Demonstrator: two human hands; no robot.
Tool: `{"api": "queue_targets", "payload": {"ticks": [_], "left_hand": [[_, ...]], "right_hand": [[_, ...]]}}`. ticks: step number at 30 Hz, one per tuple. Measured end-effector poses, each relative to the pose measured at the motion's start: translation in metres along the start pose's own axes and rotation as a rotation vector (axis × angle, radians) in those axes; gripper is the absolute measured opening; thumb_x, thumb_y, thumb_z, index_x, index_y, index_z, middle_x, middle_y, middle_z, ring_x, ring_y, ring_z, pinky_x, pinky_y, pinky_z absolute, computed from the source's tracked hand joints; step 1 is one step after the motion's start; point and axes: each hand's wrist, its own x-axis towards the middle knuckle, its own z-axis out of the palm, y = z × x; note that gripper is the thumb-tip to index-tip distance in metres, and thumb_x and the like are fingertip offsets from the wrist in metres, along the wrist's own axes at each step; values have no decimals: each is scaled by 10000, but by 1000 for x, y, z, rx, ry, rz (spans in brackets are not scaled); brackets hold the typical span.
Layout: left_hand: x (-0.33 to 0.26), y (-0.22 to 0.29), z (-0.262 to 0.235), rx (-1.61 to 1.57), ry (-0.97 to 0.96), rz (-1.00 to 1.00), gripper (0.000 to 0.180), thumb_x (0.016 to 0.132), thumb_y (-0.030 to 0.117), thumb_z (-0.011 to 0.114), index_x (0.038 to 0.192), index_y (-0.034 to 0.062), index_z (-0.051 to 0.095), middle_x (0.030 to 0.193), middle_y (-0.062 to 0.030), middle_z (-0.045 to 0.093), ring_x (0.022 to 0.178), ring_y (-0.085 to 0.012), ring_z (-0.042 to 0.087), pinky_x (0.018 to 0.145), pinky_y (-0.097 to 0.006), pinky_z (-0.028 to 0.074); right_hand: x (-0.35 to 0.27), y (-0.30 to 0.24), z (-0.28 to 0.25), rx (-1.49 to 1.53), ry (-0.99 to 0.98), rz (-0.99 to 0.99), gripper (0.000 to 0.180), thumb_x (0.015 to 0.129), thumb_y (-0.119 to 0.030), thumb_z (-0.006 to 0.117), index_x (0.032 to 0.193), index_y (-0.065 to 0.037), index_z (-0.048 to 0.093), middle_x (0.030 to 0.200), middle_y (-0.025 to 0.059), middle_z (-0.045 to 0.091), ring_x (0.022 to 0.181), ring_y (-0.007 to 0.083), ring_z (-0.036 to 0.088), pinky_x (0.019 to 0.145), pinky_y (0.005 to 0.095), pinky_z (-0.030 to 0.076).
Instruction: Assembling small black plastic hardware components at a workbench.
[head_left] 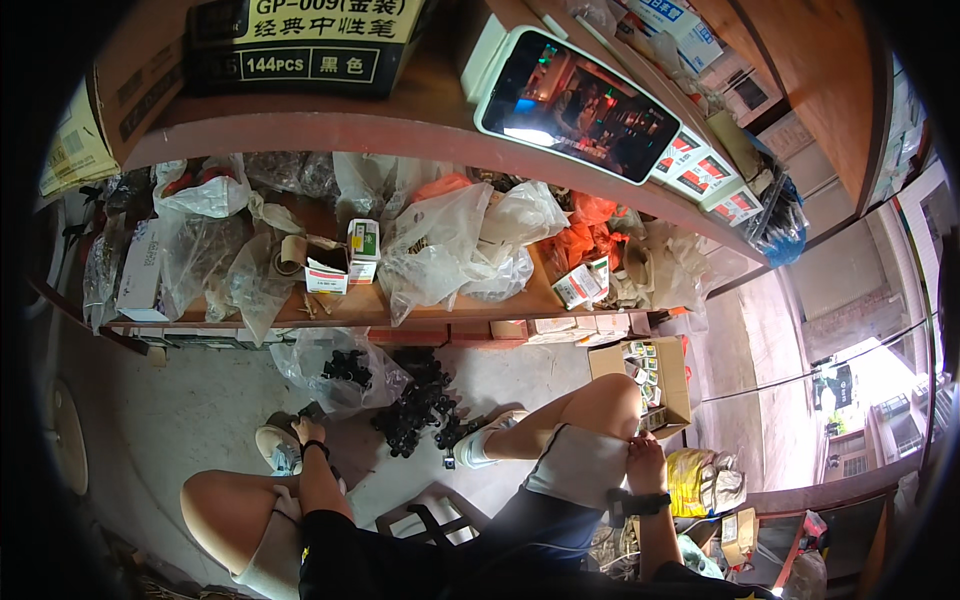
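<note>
Clock positions are read about the centre of the view, with 12 at the top edge.

Left hand (308,430), 8 o'clock: fingers together, clamped on a small dark part (313,411). The part is above the shoe, just beside the clear bag (325,385). Right hand (646,462), between 4 and 5 o'clock: fingers bent beside the knee (605,400); whether they grip anything cannot be told.

Recommended handling: pinch the part by its edges, since a small hard piece may turn in the fingertips. Lift single parts from the top of the pile (410,405), 7 o'clock; the pieces look likely to snag on one another. Lay the bag's mouth flat so that its film does not catch the fingers. Check that the shoes are well apart from loose parts.

Surface: the pile and bag lie on a grey floor (180,400). The carton (676,385), 4 o'clock, stands open with small boxes inside.

Room: a wooden shelf (520,306) crosses the view, crowded with plastic bags toward 11 and 12 o'clock. A phone (575,105), its screen lit, leans at 1 o'clock. Strong daylight enters between 3 and 4 o'clock
</note>
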Motion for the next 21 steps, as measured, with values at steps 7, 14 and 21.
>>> {"api": "queue_targets", "payload": {"ticks": [7,14,21], "left_hand": [[2,14,4,-134,4,-5,476,720,34,426,1177,127,329,1180,-230,277,998,-369,397,800,-413,387],[12,-14,3,-158,38,-62,566,699,49,460,1220,146,260,1150,-229,307,1038,-365,361,863,-422,313],[13,-10,3,-121,34,-92,516,703,80,460,1193,94,299,1153,-202,331,1050,-324,356,883,-397,282]], "right_hand": [[-3,-3,-4,-8,9,-15,166,769,-157,440,919,-91,462,779,49,538,665,126,489,555,210,403],[5,2,-10,-83,-60,-5,177,769,-184,447,925,-102,467,782,38,538,685,123,492,570,211,402],[1,-1,-4,-38,-41,15,196,768,-209,456,930,-100,467,799,28,531,699,118,486,588,211,397]]}}
